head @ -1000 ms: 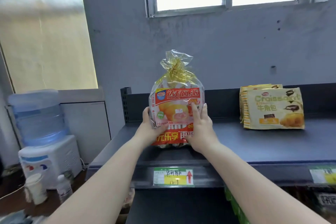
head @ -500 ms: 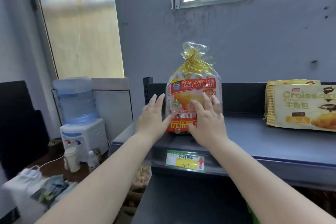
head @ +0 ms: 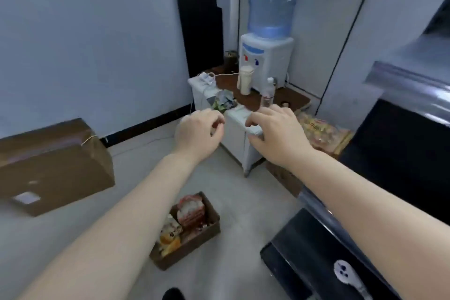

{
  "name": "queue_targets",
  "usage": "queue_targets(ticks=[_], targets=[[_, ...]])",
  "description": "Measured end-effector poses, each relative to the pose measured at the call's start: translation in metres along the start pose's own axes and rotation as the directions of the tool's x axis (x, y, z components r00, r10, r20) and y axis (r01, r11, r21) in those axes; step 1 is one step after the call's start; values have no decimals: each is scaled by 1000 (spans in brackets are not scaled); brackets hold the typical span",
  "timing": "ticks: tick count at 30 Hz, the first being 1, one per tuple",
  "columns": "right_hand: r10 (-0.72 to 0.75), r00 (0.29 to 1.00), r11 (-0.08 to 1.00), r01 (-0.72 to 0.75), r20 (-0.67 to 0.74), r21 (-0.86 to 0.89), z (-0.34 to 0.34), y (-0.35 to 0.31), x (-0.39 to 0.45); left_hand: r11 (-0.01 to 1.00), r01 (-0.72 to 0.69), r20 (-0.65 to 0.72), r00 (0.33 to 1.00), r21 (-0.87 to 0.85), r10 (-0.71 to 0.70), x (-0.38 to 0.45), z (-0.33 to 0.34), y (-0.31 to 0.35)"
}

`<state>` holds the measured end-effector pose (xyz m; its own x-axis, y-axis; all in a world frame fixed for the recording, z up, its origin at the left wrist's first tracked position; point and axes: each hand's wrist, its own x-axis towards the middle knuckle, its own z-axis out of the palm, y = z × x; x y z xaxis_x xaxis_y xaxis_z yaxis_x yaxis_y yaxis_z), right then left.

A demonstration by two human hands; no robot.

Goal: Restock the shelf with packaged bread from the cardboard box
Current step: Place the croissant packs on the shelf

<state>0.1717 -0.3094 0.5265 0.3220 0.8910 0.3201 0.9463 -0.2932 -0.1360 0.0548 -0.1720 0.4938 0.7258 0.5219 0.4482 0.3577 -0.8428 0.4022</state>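
An open cardboard box [head: 207, 238] stands on the floor below my arms, holding several bread packages [head: 190, 209]. My left hand [head: 197, 133] hovers high above it, empty, fingers loosely curled. My right hand [head: 277, 131] is level with it, a little to the right, empty with fingers spread and bent. The dark shelf [head: 411, 85] runs along the right edge; the bread placed on it is out of view. A second box with packaged bread [head: 319, 130] sits at the shelf's foot, behind my right hand.
A closed brown carton [head: 51, 165] lies on the floor at left. A small white cabinet [head: 233, 139] carries a water dispenser [head: 266, 56], a cup and a bottle. Lower shelf boards [head: 311, 253] jut out at bottom right. Grey floor surrounds the open box.
Both hands let go of the red bread bag on the shelf and pulled back. The view swung left and down from the shelf to the floor and the box.
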Motion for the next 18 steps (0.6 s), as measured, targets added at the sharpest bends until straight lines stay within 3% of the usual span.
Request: queue_targets(ticks=[3, 7, 12, 18], targets=[[-80, 980, 997, 75, 183, 37, 65, -30, 32, 983, 168, 74, 982, 79, -174, -28, 3, -77], [-162, 919, 985, 131, 360, 108, 154, -73, 67, 893, 417, 156, 883, 170, -442, -76, 12, -176], [-176, 824, 975, 69, 539, 212, 269, -123, 100, 683, 698, 252, 636, 215, -729, -134, 38, -282], [-111, 661, 968, -97, 742, 231, 407, -156, 123, 463, 868, 400, 364, 182, -841, -182, 96, -379]])
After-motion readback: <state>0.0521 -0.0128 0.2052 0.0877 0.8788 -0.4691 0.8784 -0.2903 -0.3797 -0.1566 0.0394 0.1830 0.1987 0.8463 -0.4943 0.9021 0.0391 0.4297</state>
